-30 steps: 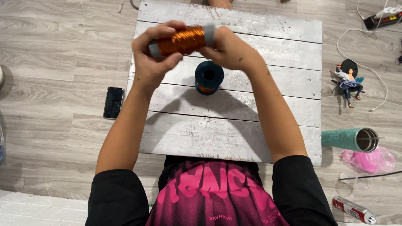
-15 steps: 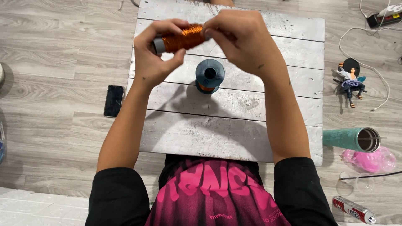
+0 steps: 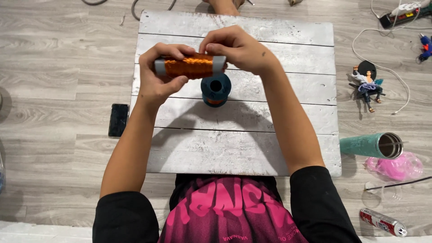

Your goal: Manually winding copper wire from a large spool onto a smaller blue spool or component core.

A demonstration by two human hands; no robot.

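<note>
- Head view: I hold an orange wire spool [image 3: 190, 66] with grey end caps in both hands, lifted above the whitewashed plank board [image 3: 288, 148].
- Spool's long axis runs left to right across the picture, roughly level.
- My left hand [image 3: 159, 78] wraps the left end: fingers over the top, thumb underneath, closed firmly around it.
- My right hand [image 3: 238, 48] sits at the right end cap, fingertips pinched narrow at the top edge of the winding. Whether they grip a strand of wire or only the cap, I cannot tell; any strand is too fine to see.
- Both hands touch the spool; the left carries most of it, the right is at its end only.
- Just below the held spool, a second teal spool [image 3: 215, 89] stands upright on the board, its bore facing up, a band of orange at its lower rim. It is apart from both hands.
- Hidden: the spool's far side and the right cap's face, covered by my fingers.
- Off the board on the floor: a black phone [image 3: 119, 120] to the left, a teal tumbler [image 3: 371, 145] lying on its side to the right, a small figurine [image 3: 367, 86] beyond it.
</note>
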